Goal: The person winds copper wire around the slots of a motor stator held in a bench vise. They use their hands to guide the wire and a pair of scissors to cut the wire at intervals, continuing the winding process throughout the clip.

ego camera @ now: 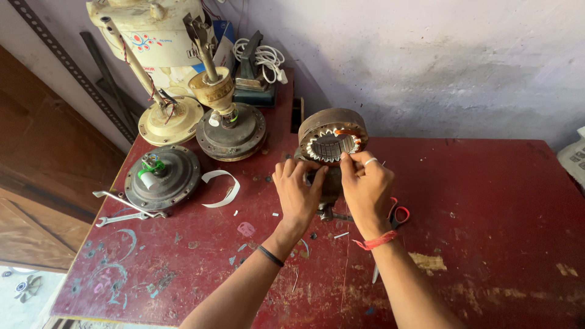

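Nearest, worn red table [487,244], paint chipped. Both hands curled on the round rusty motor stator [332,141] standing on edge mid-table: left hand [297,194] grips its lower part, right hand [367,186] pinches the toothed inner rim. Red-handled scissors [399,214] half hidden behind right wrist. Beyond, dusty fan motors [230,125]; white cord [266,60] by the wall

Both hands raised, fingers pinched at the far end

Both bare forearms reach from the near edge toward the far middle. The left hand [297,194] is held back up, fingers curled forward, a dark band at its wrist. The right hand [367,187] sits just beside it, fingertips pinched together in a tight grip, ring on one finger, red thread around the wrist.
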